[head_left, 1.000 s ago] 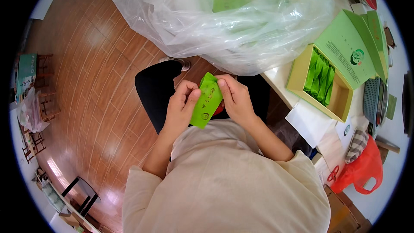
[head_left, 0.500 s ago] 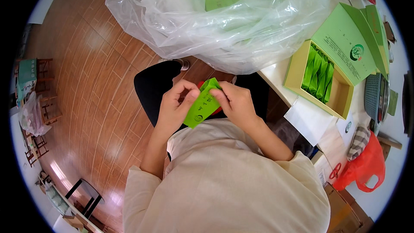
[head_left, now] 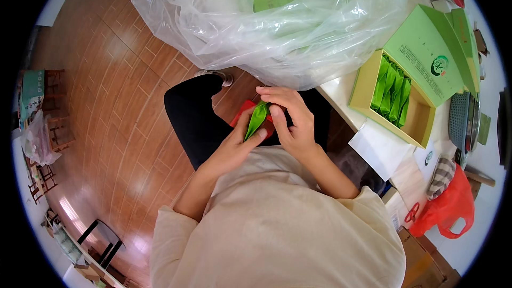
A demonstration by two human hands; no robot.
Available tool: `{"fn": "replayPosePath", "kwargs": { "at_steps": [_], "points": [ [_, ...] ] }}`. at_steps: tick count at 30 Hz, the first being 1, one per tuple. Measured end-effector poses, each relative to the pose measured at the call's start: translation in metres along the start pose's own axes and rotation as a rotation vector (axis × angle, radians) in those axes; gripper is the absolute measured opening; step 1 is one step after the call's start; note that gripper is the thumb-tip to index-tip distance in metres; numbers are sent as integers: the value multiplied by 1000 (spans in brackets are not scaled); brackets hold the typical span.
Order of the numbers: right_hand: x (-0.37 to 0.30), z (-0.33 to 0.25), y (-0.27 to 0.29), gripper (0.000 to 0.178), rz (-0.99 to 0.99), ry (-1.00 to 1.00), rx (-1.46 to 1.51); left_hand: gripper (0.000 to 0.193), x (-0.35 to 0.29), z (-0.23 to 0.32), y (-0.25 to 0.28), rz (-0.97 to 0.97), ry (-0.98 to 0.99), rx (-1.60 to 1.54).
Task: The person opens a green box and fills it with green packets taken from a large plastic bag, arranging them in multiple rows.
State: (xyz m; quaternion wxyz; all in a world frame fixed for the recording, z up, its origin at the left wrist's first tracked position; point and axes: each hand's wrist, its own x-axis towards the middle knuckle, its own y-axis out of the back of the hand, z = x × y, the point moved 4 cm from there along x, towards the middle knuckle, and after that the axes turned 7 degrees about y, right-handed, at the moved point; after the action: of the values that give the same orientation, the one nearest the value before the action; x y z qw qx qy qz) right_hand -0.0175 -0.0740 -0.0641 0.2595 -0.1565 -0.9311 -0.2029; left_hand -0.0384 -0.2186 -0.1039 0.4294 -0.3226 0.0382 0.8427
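A slim bright green foil packet [head_left: 257,121] is turned edge-on in front of my torso. My left hand [head_left: 238,143] is closed on it, thumb on the near side and fingers along its left side. Over the packet's far end reaches my right hand [head_left: 294,122], its fingers stretched out and its thumb tip by the packet's right edge. I cannot tell how firmly that thumb touches. Below the packet, between my legs, a red object [head_left: 244,111] shows in part; the hands hide the rest.
A big clear plastic bag [head_left: 224,37] with green packets inside lies ahead. At right on the table, an open green box [head_left: 364,90] holds several green packets [head_left: 392,88]. White paper [head_left: 380,149], red scissors [head_left: 412,212] and a red bag [head_left: 448,210] lie nearer.
The packet has turned from its printed face to edge-on. My left hand has moved right and nearer beneath it; the fingers of my right hand have straightened from their pinch at its top.
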Motion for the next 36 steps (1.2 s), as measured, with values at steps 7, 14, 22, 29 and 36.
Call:
{"fn": "replayPosePath", "kwargs": {
  "at_steps": [7,14,22,29,36],
  "points": [
    [3,-9,2,33,-147,-45,-32,56,-6,13,1,171,-21,140],
    [-4,-11,-5,21,-83,-96,11,59,-7,17,5,261,-72,264],
    [-7,-4,5,14,-156,-382,21,65,-5,23,6,173,-135,323],
    [-6,-10,-4,56,-163,-269,60,74,3,27,6,116,-242,90],
    [-5,-40,23,22,-135,-278,-177,66,17,36,-22,107,-382,-475]
  ]
}}
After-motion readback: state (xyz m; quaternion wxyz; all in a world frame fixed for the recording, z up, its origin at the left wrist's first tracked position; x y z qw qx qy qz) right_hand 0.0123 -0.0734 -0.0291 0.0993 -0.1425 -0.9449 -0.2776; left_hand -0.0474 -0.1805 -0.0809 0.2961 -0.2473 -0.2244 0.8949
